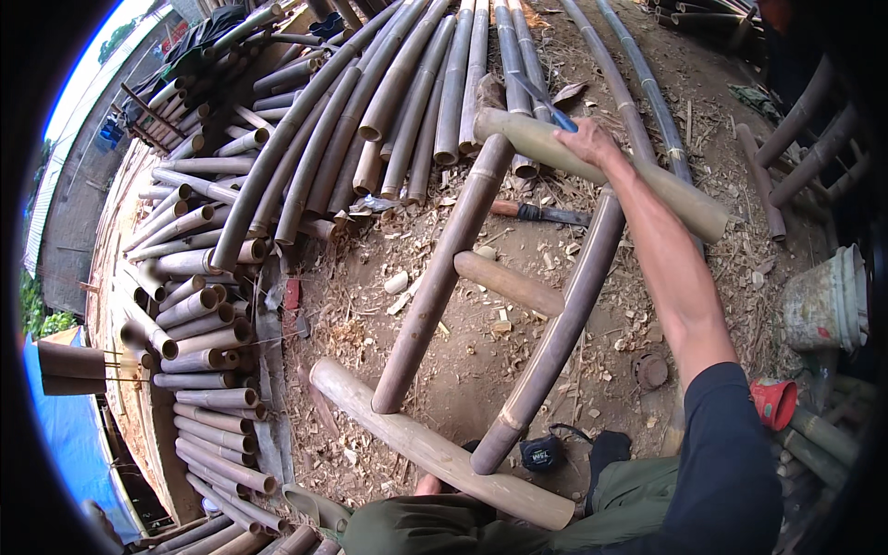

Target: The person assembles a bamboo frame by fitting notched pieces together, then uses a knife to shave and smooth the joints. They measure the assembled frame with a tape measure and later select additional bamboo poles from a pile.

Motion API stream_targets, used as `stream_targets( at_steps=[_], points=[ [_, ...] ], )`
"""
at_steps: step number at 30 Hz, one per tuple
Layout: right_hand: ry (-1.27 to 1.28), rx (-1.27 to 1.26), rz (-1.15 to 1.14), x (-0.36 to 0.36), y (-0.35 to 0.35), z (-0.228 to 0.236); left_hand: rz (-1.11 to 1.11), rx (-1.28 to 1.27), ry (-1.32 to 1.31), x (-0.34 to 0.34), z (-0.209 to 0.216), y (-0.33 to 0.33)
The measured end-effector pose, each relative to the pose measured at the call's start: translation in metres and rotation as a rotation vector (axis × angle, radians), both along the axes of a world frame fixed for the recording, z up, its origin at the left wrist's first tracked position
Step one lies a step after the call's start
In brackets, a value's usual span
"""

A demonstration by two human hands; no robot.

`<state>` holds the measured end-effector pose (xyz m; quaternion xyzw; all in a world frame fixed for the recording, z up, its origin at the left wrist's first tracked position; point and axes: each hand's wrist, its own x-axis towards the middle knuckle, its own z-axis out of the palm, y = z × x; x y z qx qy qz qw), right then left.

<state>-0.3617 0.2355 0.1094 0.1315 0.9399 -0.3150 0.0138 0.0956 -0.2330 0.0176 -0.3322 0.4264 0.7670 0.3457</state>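
My right hand (592,146) is closed round the blue handle of a narrow-bladed tool (541,100), whose exact kind I cannot make out; its blade points away to the upper left. The hand rests at the thick pale bamboo pole (680,194) that tops a bamboo frame. Two darker bamboo poles (444,277) join it to another pale pole (407,430) near my knees, and a short bamboo rung (509,282) links them. My left hand does not show clearly; a small patch of skin (427,485) behind the near pole could be fingers or a foot.
A wooden-handled machete (541,213) lies on the chip-strewn dirt beneath the frame. Bamboo stacks (208,324) fill the left and far side. A black tape measure (542,453) sits by my foot. To the right are a whitish bucket (826,301) and a red container (772,402).
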Motion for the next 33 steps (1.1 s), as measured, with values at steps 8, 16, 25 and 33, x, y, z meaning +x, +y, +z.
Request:
stream_targets(
  at_steps=[8,16,25,33],
  points=[
    [0.035,-0.043,0.050,-0.019,-0.032,-0.091,-0.367,-0.326,0.257,-0.009,-0.014,0.004],
    [0.279,-0.233,-0.419,0.118,-0.092,-0.134,-0.806,-0.341,0.172,-0.019,-0.001,-0.003],
    [0.039,-1.130,-0.954,0.334,-0.153,-0.205,-1.148,-0.007,-0.093,-0.213,0.012,-0.010],
    [0.140,-1.321,-1.037,0.329,-0.212,-0.185,-0.388,-1.176,0.734,-0.279,-0.132,-0.017]
  ],
)
